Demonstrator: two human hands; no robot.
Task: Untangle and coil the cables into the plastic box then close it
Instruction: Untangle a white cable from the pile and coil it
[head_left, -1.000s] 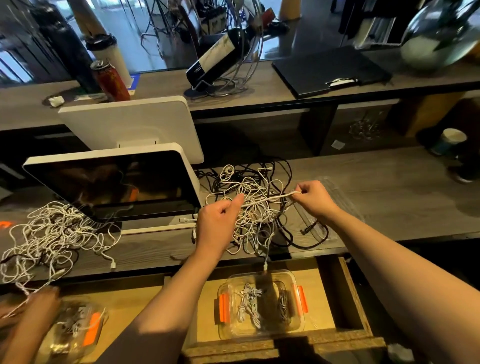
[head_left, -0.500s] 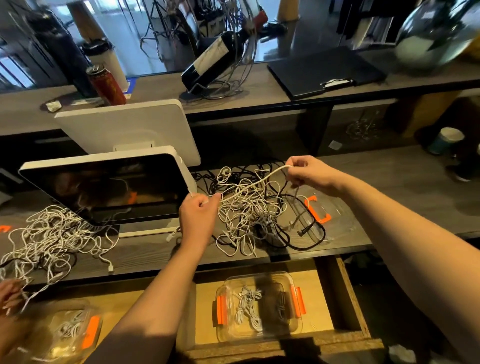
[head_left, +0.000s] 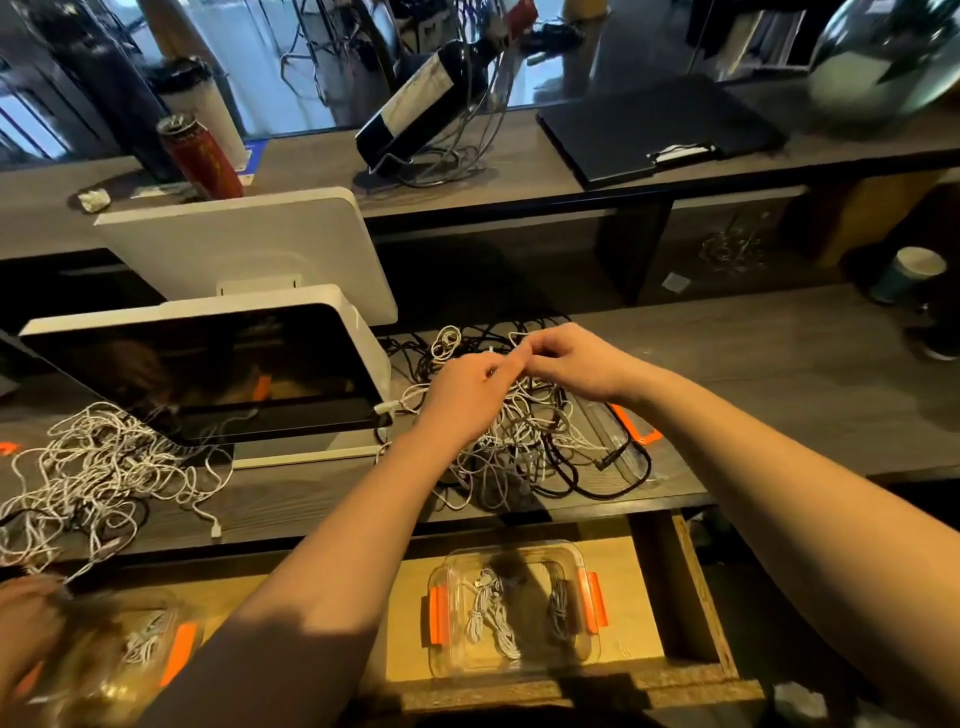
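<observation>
A tangle of white and black cables (head_left: 519, 441) lies on the dark wooden counter, right of a tilted screen. My left hand (head_left: 467, 389) and my right hand (head_left: 571, 361) meet just above the tangle, fingertips together, both pinching a white cable between them. Below, in an open wooden drawer, stands a clear plastic box (head_left: 511, 608) with orange clips; it holds two coiled cable bundles, one white and one grey. Its clear lid (head_left: 628, 436) with an orange clip lies on the counter under the right edge of the tangle.
A white-framed screen (head_left: 208, 374) stands left of the tangle. Another cable pile (head_left: 98, 478) lies at the far left, where another person's hand (head_left: 26, 623) works over a second box (head_left: 140, 654). A paper cup (head_left: 906, 275) sits far right; the drawer's wooden rim (head_left: 696, 597) is below.
My hands were apart, stretching a white cable between them; they have come together above the tangle. The left hand moved right and up, the right hand moved left and down.
</observation>
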